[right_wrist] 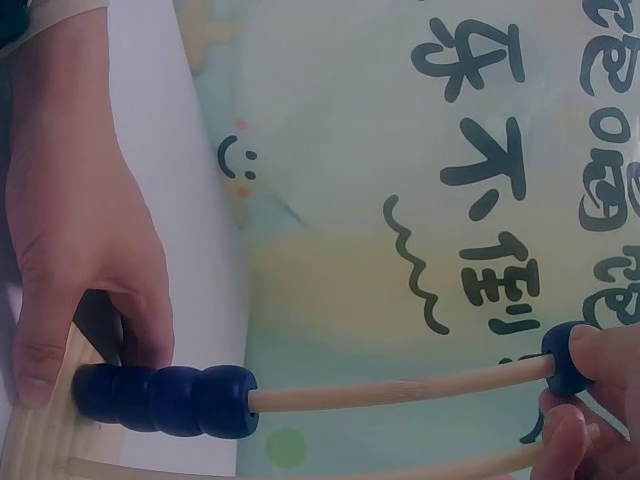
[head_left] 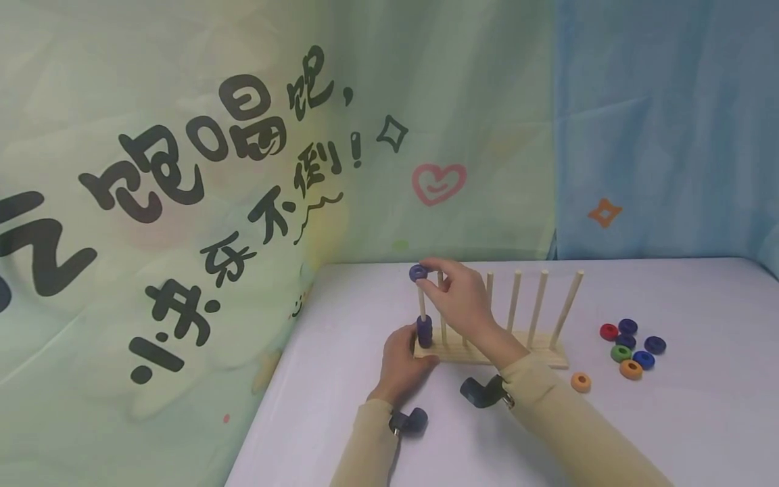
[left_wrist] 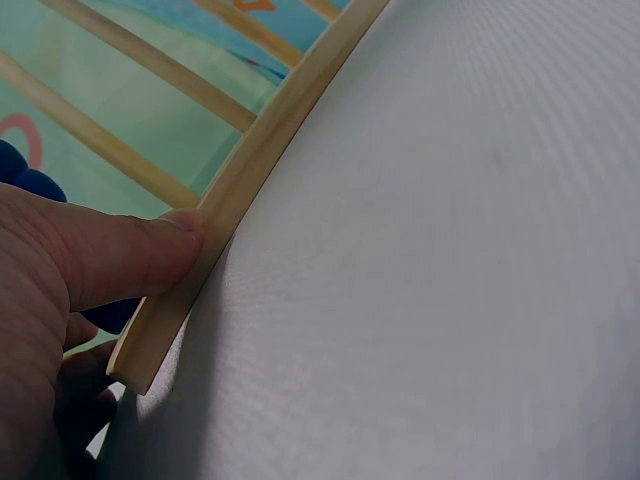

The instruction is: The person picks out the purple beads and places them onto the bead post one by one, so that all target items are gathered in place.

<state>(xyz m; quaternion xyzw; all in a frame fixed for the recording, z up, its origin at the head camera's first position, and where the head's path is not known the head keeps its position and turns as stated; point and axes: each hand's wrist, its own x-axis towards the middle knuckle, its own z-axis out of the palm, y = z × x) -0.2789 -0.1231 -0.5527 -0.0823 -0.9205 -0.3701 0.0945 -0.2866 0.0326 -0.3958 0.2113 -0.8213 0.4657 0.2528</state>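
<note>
Blue bead pinched in right hand at tip of leftmost peg; wooden base gripped by left hand (likely for steadiness).

2 sleeved arms reach forward, right grip pinching up high, left grip clasping lower down.

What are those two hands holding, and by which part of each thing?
The right hand pinches a dark blue ring-shaped bead by its outer side. The left hand grips the pale wooden rectangular pegged base by its left end.
</note>
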